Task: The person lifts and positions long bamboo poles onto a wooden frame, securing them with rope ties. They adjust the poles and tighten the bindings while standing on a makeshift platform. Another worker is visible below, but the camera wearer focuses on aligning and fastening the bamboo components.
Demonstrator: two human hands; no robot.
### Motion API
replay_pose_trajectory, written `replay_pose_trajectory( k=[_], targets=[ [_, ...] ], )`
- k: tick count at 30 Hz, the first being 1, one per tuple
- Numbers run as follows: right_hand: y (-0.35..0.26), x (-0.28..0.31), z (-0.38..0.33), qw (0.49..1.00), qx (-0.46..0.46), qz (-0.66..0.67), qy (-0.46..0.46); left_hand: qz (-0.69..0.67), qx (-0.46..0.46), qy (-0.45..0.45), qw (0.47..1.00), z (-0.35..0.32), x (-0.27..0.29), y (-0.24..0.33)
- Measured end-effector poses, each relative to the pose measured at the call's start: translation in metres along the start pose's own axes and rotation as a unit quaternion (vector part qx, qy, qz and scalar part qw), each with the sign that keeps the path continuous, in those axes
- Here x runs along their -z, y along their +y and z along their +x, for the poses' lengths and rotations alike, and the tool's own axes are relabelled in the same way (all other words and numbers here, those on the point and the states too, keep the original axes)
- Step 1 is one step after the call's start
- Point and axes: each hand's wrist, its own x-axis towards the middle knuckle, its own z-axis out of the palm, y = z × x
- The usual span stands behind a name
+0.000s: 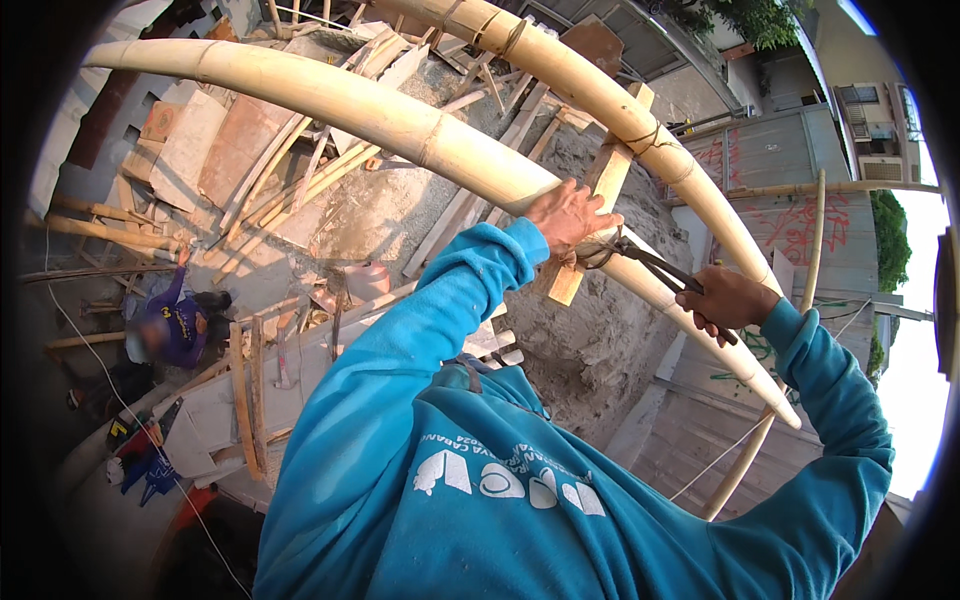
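Observation:
My left hand [566, 216] is closed over a thick bamboo pole [405, 132], beside the spot where it crosses a short squared timber [606, 178]. Dark wire [598, 252] loops around this crossing. In my right hand [737, 298] are the handles of dark long-handled pincers [655, 264]. Their jaws meet the wire just right of my left fingers; whether they grip it is too small to tell. A second bamboo pole [570, 70] runs roughly alongside on the far side, wired to the timber's other end.
Far below lie a heap of grey sand [600, 350] and scattered planks [300, 180]. Another person [180, 325] in purple is down at the left. A thin bamboo upright [816, 240] and corrugated metal sheeting [800, 220] stand at the right. A white cord [100, 360] crosses the lower left.

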Motion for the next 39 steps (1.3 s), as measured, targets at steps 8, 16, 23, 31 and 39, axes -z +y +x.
replay_pose_trajectory(
  k=[8,16,23,31,39],
  targets=[
    [0.032,-0.031,0.009,0.994,0.059,0.094,0.018,-0.043,-0.015,-0.013,0.999,-0.007,0.009,0.005],
    [0.061,-0.049,0.042,0.981,0.141,0.105,0.082,-0.041,0.001,-0.025,0.999,-0.008,0.016,-0.009],
    [0.117,-0.081,0.042,0.960,0.140,0.241,0.015,-0.060,-0.049,0.074,0.994,0.017,-0.024,0.028],
    [0.015,-0.043,0.119,0.982,0.147,0.117,0.022,-0.027,0.072,0.225,0.971,0.024,-0.041,0.034],
    [0.038,-0.065,0.142,0.983,0.144,0.110,0.035,-0.127,0.168,0.439,0.874,0.049,-0.007,0.102]
  ],
)
